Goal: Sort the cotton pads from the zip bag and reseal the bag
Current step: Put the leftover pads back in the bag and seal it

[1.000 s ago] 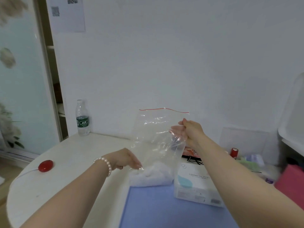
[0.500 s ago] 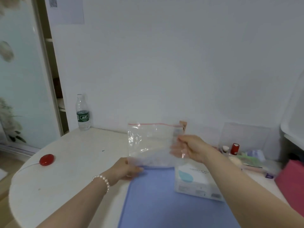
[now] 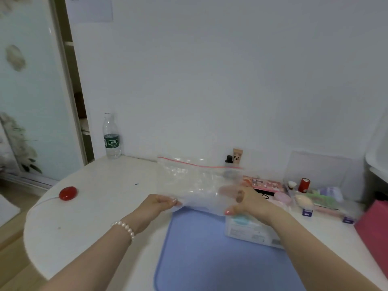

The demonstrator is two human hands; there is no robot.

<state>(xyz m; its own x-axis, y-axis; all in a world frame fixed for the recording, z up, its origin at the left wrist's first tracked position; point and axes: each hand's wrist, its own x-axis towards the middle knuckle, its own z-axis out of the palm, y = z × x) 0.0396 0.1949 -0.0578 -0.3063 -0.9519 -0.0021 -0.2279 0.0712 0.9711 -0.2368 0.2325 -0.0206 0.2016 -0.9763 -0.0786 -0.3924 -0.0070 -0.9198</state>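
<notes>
A clear zip bag (image 3: 195, 181) with a red zip line along its far edge lies tilted back over the far end of the blue mat (image 3: 210, 248). My left hand (image 3: 156, 205) pinches the bag's near left corner. My right hand (image 3: 245, 203) grips its near right part, thumb on top. White cotton pads (image 3: 201, 203) show faintly through the plastic near my hands. A white cotton-pad box (image 3: 247, 232) sits on the mat under my right wrist.
A water bottle (image 3: 111, 136) stands at the back left by the wall. A red round button (image 3: 67, 193) with a cable lies at the left. Cosmetics fill a clear tray (image 3: 315, 198) at the right, beside a pink box (image 3: 373, 229).
The bag has come down from upright and now leans flat toward the wall. Both hands dropped with it and hold its near edge.
</notes>
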